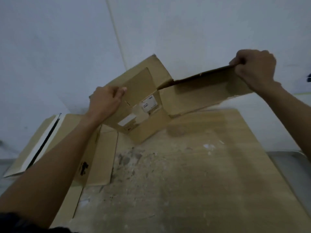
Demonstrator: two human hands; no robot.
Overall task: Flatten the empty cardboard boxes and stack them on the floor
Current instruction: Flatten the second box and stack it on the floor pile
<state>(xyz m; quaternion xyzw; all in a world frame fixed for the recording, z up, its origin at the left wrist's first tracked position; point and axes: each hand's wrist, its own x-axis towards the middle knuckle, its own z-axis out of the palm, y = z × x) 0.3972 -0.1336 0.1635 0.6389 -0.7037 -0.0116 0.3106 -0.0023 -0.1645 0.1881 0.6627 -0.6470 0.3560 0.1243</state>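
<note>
A brown cardboard box [151, 115] with white shipping labels is held up above the worn wooden table [210, 174], tilted, its lower corner close to the tabletop. My left hand [105, 103] grips the box's left side panel. My right hand [254, 68] is clenched on the far end of a long flap [207, 93], which stretches out to the right, away from the box body. A flattened cardboard box [99, 157] with a black mark lies on the table's left part, partly under my left forearm.
Another flat piece of cardboard [35, 143] with a white strip and dark edge sticks out past the table's left side. White walls meet in a corner behind the box. Grey floor [286, 158] shows to the right of the table.
</note>
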